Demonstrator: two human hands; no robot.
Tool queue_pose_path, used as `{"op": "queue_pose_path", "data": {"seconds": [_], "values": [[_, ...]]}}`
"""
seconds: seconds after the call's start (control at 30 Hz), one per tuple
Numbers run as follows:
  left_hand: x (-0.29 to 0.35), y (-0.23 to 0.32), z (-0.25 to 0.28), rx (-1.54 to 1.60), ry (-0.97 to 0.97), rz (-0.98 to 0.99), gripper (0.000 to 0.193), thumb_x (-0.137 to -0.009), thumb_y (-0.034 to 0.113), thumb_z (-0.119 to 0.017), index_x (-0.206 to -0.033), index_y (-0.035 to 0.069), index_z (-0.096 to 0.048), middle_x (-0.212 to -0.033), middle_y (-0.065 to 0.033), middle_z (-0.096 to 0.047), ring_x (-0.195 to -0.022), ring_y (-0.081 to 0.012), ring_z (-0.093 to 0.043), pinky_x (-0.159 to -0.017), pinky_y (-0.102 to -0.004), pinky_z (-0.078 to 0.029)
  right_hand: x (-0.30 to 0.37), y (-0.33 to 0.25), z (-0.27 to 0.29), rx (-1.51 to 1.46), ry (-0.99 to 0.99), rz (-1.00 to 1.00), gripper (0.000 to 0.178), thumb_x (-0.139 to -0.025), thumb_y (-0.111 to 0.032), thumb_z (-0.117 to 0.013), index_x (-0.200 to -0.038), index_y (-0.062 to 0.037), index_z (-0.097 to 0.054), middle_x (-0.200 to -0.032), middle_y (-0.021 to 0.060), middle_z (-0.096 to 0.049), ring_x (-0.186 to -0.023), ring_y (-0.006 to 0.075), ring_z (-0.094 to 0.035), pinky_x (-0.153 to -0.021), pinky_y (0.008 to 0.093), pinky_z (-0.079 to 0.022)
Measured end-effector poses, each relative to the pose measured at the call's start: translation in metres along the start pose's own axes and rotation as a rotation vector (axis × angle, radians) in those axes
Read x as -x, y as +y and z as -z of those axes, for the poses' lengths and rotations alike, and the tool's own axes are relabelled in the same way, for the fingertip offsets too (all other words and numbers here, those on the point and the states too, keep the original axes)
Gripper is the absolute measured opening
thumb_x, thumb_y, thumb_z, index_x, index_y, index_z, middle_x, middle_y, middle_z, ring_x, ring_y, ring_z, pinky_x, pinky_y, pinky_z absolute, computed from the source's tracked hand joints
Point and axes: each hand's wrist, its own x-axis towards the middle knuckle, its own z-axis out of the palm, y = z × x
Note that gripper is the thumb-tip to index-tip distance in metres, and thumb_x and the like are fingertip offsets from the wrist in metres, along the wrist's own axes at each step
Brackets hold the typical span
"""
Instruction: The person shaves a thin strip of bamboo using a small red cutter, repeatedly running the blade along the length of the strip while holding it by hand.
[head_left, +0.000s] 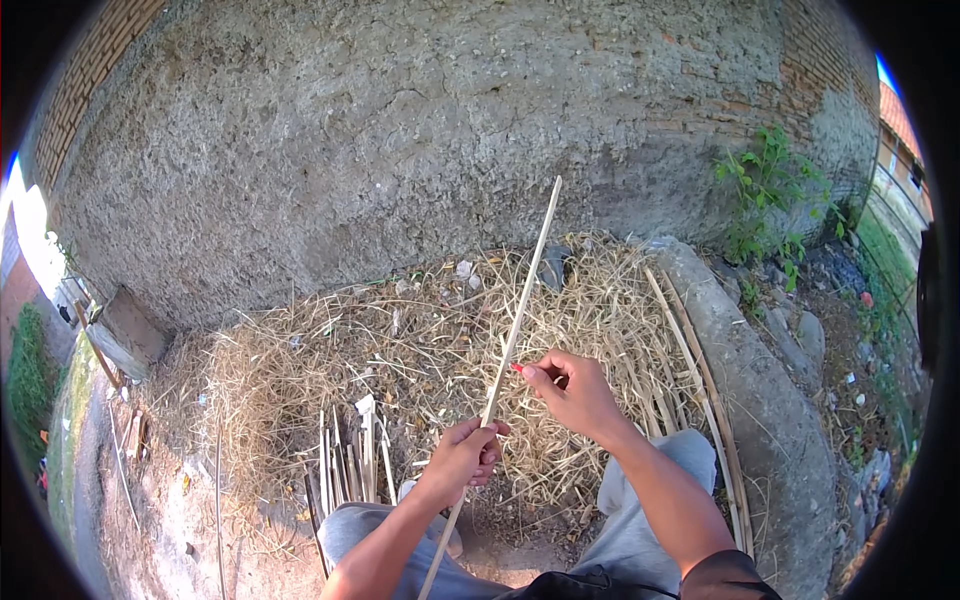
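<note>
A long, pale, narrow strip (522,305), which looks like split bamboo or wood, slants up and away in front of me. My left hand (462,460) is closed around its lower part, and its near end runs down past my left forearm. My right hand (580,395) is pinched shut just right of the strip. From its fingertips pokes a small red object (516,367), its tip at or very near the strip's edge. Most of that object is hidden by the fingers, so I cannot make out its kind.
Curly pale shavings (270,390) cover the ground between my legs and the rough grey wall (400,150). Several short strips (350,460) stand by my left knee. Long strips (705,390) lie along a concrete ledge (770,420) at right. A leafy plant (765,195) grows at the wall.
</note>
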Motion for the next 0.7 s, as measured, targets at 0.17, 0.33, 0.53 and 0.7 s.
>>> {"op": "queue_pose_path", "data": {"seconds": [0.17, 0.33, 0.53, 0.7], "values": [[0.002, 0.001, 0.001, -0.017, -0.032, 0.021, 0.026, -0.102, 0.019, -0.039, -0.11, -0.001, -0.053, -0.065, 0.001, -0.042, -0.047, -0.0054, -0.033, -0.04, -0.0229, -0.027, 0.0, 0.001, -0.001, -0.013, 0.005, 0.01, 0.028, -0.094, -0.029, -0.065, -0.089, -0.002, -0.067, -0.061, 0.0037, -0.06, -0.053, 0.0096, -0.05, -0.05, 0.0299, -0.039], [0.003, 0.003, 0.002, 0.002, -0.015, 0.019, 0.027, -0.101, 0.02, -0.038, -0.111, -0.001, -0.053, -0.065, 0.0004, -0.042, -0.047, -0.0056, -0.032, -0.04, -0.0226, -0.027, 0.004, -0.005, -0.003, 0.194, 0.006, 0.214, 0.022, -0.089, -0.024, -0.072, -0.087, -0.0024, -0.071, -0.064, 0.005, -0.065, -0.053, 0.0096, -0.057, -0.05, 0.0269, -0.042], [0.004, 0.006, 0.002, 0.031, -0.027, 0.035, 0.025, -0.101, 0.022, -0.038, -0.105, 0.002, -0.052, -0.062, 0.0017, -0.038, -0.044, -0.0058, -0.028, -0.038, -0.0235, -0.023, 0.01, -0.013, -0.007, 0.345, -0.036, 0.336, 0.024, -0.087, -0.034, -0.07, -0.085, -0.0107, -0.072, -0.072, 0.0068, -0.069, -0.062, 0.0239, -0.066, -0.054, 0.0349, -0.049], [0.004, 0.009, 0.003, 0.096, -0.029, 0.043, 0.024, -0.101, 0.023, -0.037, -0.098, 0.003, -0.051, -0.061, 0.0028, -0.035, -0.044, -0.0048, -0.025, -0.037, -0.0232, -0.019, 0.013, -0.007, -0.009, 0.362, -0.021, 0.368, 0.025, -0.087, -0.035, -0.069, -0.082, -0.0111, -0.07, -0.075, 0.0052, -0.069, -0.064, 0.0237, -0.066, -0.055, 0.0353, -0.05]]}}
